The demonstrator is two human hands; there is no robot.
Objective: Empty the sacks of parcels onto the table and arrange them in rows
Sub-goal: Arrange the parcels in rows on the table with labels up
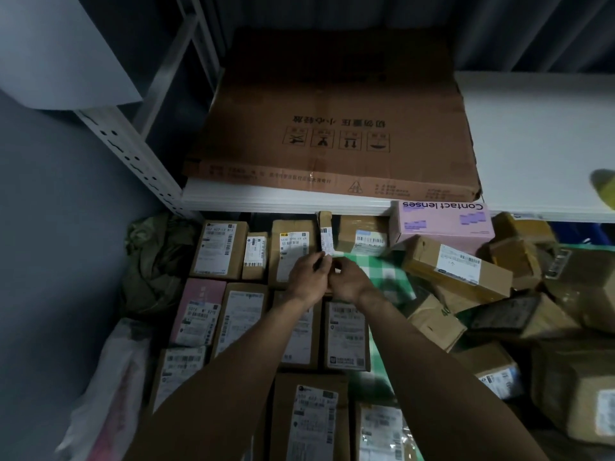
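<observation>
Here both hands form one grip: the left hand point(306, 274) and the right hand point(349, 282) pinch the lower end of a slim parcel point(326, 236) with their fingertips. It stands upright, white label showing, at twelve o'clock from the hands. That puts it in the back row, between a taller labelled parcel point(293, 252) at nine o'clock and a taped box point(362, 239) at three.

The slot looks narrow, so the parcel is probably best slid straight in with its long edge flush to the taller neighbour. The label should stay readable and the near end level with the row.

Tidy rows of parcels point(246, 314) fill the table from six to nine o'clock. Bare green-checked cloth point(376, 271) shows at four. At three o'clock a loose heap point(456, 264) leans inward, with a pink box point(442, 221) at two; either could slide into the free space.

A crumpled green sack point(156, 261) lies at nine. A white shelf point(532, 128) with flattened cardboard point(332, 121) overhangs the back row, limiting headroom.
</observation>
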